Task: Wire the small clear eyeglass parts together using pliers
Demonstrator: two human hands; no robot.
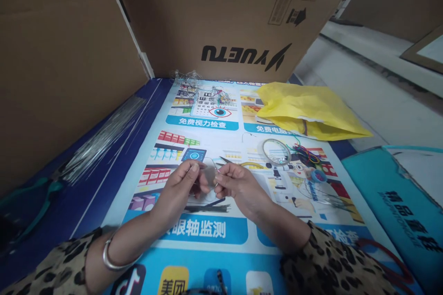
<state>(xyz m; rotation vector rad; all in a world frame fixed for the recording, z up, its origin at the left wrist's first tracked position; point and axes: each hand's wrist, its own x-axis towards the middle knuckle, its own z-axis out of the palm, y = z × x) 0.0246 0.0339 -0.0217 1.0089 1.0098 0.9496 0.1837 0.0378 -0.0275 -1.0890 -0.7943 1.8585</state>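
My left hand (183,179) and my right hand (240,189) meet over the printed poster, both with fingers pinched. Between them a thin wire (211,162) bends upward, and a small pinkish bit sits on it by my right fingertips. Its ends are hidden in the fingers. Behind my right hand lies a tool with dark pointed blades (225,160) and a yellow handle (252,165), perhaps scissors. Several short dark strips (207,208) lie just below the hands.
A round clear dish (277,152) with tiny beads, coloured cords (308,154) and a small spool (317,176) lie right. Behind are a yellow bag (304,108) and tangled wire pieces (187,80). Left are straight wires (104,140) and teal-handled pliers (38,209). Cardboard (221,18) walls the back.
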